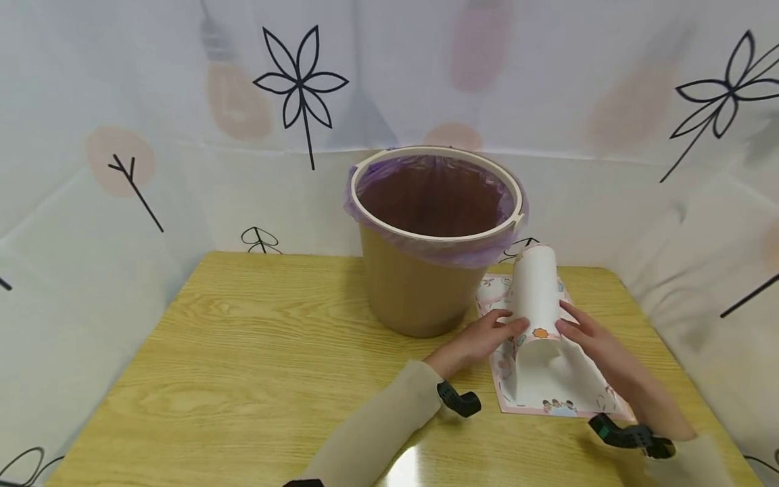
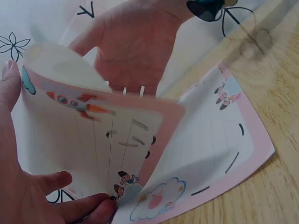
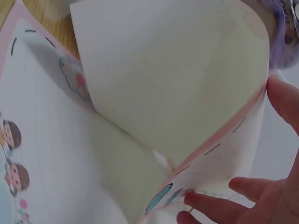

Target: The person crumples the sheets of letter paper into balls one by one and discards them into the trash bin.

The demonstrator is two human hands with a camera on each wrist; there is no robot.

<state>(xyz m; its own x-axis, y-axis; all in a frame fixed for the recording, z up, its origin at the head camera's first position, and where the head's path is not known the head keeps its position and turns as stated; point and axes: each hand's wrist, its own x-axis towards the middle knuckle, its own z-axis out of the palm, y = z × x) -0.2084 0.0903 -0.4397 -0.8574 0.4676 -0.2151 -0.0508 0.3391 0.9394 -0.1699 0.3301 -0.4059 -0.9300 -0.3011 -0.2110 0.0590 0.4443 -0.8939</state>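
Observation:
A sheet of decorated letter paper [image 1: 535, 287] with a pink border is bent into a tube over a flat printed sheet [image 1: 541, 392]. Its printed side, with a rocket, faces outward in the left wrist view; its plain inner face [image 3: 173, 70] shows in the right wrist view. My left hand [image 1: 489, 335] holds the tube's left side near its front end, thumb above the other fingers. Across from it, my right hand [image 1: 590, 338] holds the right side, with thumb and fingers spread along the paper. Whether the tube joins the flat sheet is hidden.
A beige bin [image 1: 408, 284] with a purple liner [image 1: 462, 251] stands on the wooden table [image 1: 262, 352], just behind and left of the paper. Patterned cloth [image 1: 292, 203] hangs around the table's back and sides. Dark bands [image 1: 456, 399] sit on both wrists.

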